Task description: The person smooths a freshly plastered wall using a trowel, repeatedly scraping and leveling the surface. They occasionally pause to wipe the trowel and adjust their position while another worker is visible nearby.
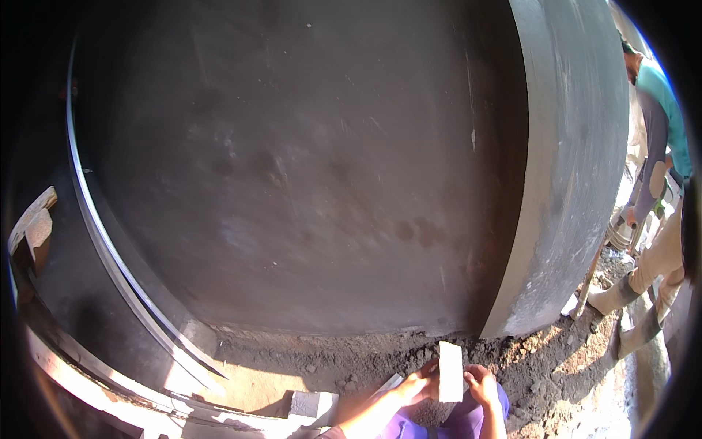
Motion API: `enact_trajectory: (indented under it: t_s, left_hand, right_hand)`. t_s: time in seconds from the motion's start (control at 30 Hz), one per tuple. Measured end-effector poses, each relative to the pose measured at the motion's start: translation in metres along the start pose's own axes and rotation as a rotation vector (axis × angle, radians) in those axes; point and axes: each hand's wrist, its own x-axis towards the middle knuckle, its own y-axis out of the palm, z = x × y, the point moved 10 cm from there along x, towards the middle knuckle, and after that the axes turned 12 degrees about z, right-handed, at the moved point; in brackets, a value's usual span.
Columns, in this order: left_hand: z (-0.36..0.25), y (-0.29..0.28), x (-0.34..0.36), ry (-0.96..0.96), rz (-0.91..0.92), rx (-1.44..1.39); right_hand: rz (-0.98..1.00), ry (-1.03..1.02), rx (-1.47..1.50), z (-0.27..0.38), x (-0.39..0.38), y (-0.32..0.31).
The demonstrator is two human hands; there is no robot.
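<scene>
A pale rectangular block (450, 369) stands upright at the lower middle, in front of my purple-clad knees (477, 420). My left hand (420, 380) grips it from the left, some fingers hidden behind it. My right hand (479, 382) is curled at its right edge, fingers closed on it. Beyond the block are loose dark rubble (526, 366) and the foot of a dark plastered wall (322, 183).
A grey plastered column (563, 168) rises at the right, where a person (658, 139) in a teal top and boots bends beside a long handle (591, 274). At the left stand a long metal strip (99, 227) and pale boards (80, 366). A concrete block (313, 406) lies below.
</scene>
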Motion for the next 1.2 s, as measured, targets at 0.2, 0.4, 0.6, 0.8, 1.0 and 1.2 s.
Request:
enact_trajectory:
  t_s: [0.2, 0.4, 0.6, 0.8, 1.0, 1.2]
  left_hand:
    - [-0.017, -0.083, 0.026, -0.073, -0.403, 0.668]
    - [-0.039, -0.128, 0.07, -0.093, -0.538, 0.994]
    - [-0.038, -0.133, 0.092, 0.005, -0.508, 0.993]
    - [-0.022, -0.137, 0.096, -0.063, -0.504, 1.015]
    - [-0.018, -0.157, 0.113, -0.019, -0.423, 0.916]
    - [-0.017, -0.16, 0.151, -0.159, -0.485, 1.074]
  right_hand:
    - [-0.03, -0.123, -0.604, 0.027, -0.048, 0.003]
    - [-0.106, 0.009, -0.47, 0.024, -0.049, -0.01]
    - [-0.117, -0.005, -0.384, 0.013, -0.047, -0.01]
    - [-0.058, 0.047, -0.226, -0.001, -0.039, -0.017]
    - [-0.218, -0.102, -0.313, -0.003, -0.057, -0.044]
    - [-0.193, -0.029, -0.318, -0.005, -0.071, -0.044]
